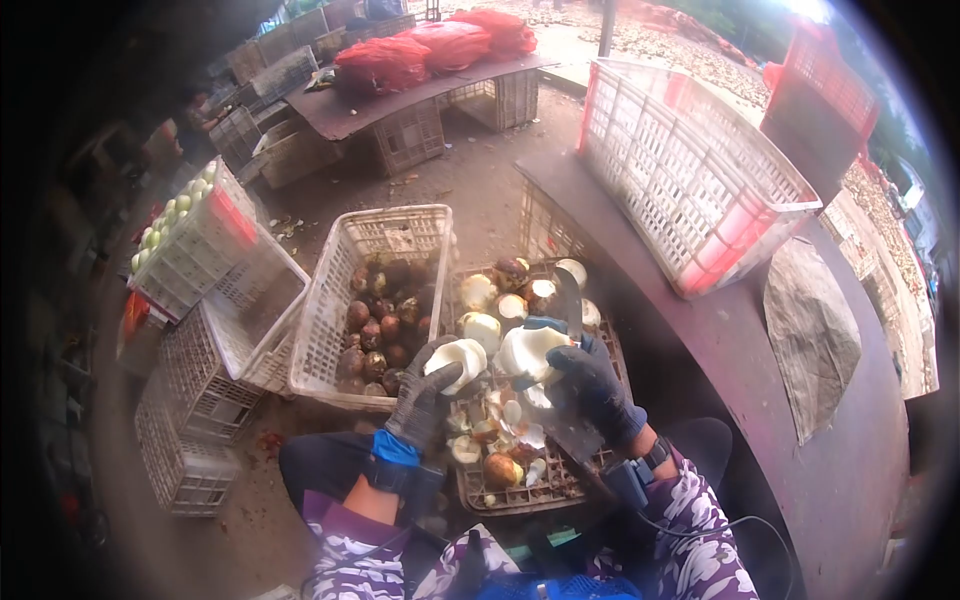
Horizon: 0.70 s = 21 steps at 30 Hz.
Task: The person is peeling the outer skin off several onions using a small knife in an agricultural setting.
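Note:
My left hand (420,395), in a dark glove, is closed around a white cup-shaped piece (458,364) that looks like an onion layer. In its own dark glove, my right hand (590,385) grips a knife (573,303), blade pointing up, along with a larger hollow white onion piece (530,352). The two pieces are close together but apart. Below them is a plastic crate (520,500) bearing peelings (508,412), a partly peeled brown onion (503,470) and, at its far end, several whitish onions (480,330). The knife handle is hidden by my fingers.
A deep crate (300,345) of brown onions (385,325) stands left of my hands. Stacked crates (200,370) rise farther left, one with pale peeled onions (172,222). A curved table (720,345) at right bears a white crate (690,170) and a sack (812,335). Red bags (440,50) lie behind.

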Tool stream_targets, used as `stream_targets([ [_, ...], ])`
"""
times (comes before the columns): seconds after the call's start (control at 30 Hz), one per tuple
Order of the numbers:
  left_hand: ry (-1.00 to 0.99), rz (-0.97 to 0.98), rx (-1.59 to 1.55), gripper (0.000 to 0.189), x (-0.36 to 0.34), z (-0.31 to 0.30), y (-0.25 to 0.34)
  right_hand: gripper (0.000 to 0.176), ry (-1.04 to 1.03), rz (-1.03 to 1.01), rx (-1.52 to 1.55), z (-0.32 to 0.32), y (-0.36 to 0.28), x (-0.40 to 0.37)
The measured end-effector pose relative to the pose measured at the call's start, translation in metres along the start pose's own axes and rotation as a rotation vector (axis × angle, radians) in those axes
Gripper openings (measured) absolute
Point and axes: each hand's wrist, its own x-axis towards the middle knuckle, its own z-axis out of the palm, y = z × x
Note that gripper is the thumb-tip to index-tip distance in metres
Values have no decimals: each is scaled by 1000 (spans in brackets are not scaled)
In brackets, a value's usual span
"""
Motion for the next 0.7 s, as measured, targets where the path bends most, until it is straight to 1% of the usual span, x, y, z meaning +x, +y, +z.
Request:
stream_targets([
  [0.03,22,15,23,55,1,1,-6,46,53,2,22,10,-3,-3],
  [0.07,-16,-6,8,51,1,3,-10,48,-40,-33,-70,0,4,-1],
  [0.17,-168,-192,-223,65,11,1,-29,48,-78,-7,-79,2,18,-1],
  [0.2,-185,-256,-336,76,15,6,-35,51,-70,16,-188,1,20,-1],
  [0.3,-264,-297,-479,78,17,9,-39,53,-134,17,-356,-5,24,1],
  [0.33,-272,-275,-508,75,17,11,-40,54,-154,10,-348,-4,24,0],
  [0.43,-242,-96,-53,66,2,22,-24,51,-191,29,-443,-4,12,-1],
  [0.53,-134,-119,-76,50,-3,28,-25,51,-204,-24,-564,-12,21,2],
  [0.63,-132,-40,72,43,1,13,-54,49,-128,-72,-682,-17,31,0],
  [0.67,-71,-308,-301,43,2,17,-49,49,-76,-186,-612,-15,31,-2],
  [0.7,-45,-281,-337,45,3,15,-57,47,7,-158,-454,-15,32,-4],
])
